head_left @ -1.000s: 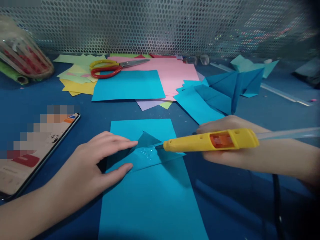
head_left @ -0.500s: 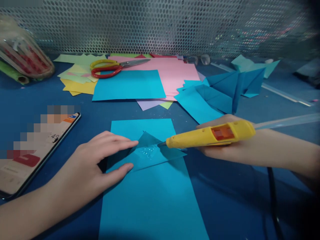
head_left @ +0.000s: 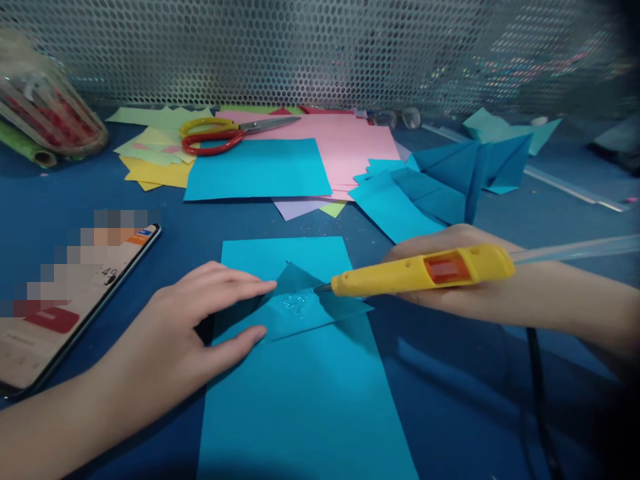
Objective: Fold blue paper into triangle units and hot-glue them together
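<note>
My right hand (head_left: pixel 450 300) is wrapped round a yellow hot glue gun (head_left: pixel 390 275), with a clear glue stick (head_left: pixel 575 248) at its rear. The nozzle points left at a folded blue paper piece (head_left: pixel 295 275), by a patch of shiny clear glue (head_left: pixel 294 303). Beneath this piece lies a long blue paper sheet (head_left: pixel 305 407). My left hand (head_left: pixel 200 317) rests at the folded piece's left side, thumb and forefinger stretched out and apart, fingertips at its edges. Its other fingers are partly hidden.
A phone (head_left: pixel 75 313) lies at left. Behind are scissors (head_left: pixel 225 137), a flat blue sheet (head_left: pixel 265 170), pink paper (head_left: pixel 360 150) and a folded blue paper shape (head_left: pixel 445 183). A jar (head_left: pixel 55 100) stands back left. A black cord (head_left: pixel 537 393) hangs below my right wrist.
The glue gun's rear has shifted slightly right and my right hand has moved a little, with the nozzle still at the glue. My left hand stays in place.
</note>
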`<action>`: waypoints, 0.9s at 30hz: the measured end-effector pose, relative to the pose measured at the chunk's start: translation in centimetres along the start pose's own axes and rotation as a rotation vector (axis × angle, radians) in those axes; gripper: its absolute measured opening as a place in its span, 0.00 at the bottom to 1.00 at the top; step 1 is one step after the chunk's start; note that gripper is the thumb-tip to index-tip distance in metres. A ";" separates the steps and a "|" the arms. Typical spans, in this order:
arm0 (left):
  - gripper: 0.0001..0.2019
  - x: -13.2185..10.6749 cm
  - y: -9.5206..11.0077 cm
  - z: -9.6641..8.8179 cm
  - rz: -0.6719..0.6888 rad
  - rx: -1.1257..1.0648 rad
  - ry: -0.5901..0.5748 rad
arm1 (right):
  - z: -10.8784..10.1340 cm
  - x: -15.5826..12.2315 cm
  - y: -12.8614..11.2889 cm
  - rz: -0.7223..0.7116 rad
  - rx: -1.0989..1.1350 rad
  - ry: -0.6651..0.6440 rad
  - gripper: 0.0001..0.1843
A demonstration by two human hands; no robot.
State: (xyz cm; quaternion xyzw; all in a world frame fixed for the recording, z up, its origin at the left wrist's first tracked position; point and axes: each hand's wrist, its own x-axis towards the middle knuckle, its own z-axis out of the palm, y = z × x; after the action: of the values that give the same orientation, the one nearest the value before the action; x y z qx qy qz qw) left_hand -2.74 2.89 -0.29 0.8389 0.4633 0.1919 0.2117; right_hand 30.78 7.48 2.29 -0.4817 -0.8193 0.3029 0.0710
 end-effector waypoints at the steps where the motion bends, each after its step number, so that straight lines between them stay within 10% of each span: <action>1: 0.17 0.0 0.0 0.0 -0.004 0.001 -0.001 | 0.0 0.0 0.0 -0.014 0.031 -0.017 0.18; 14: 0.16 -0.1 0.3 0.1 -0.026 -0.031 0.028 | -0.6 -1.0 0.7 0.149 0.100 0.063 0.25; 27: 0.17 -0.1 0.1 0.0 -0.005 -0.012 -0.014 | 0.1 -0.5 -0.2 -0.077 0.187 0.090 0.16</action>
State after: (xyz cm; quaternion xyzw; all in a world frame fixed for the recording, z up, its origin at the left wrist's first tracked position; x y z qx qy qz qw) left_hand -2.69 2.75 -0.22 0.8377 0.4628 0.1882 0.2206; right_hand 30.89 6.93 2.44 -0.4541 -0.8014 0.3530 0.1642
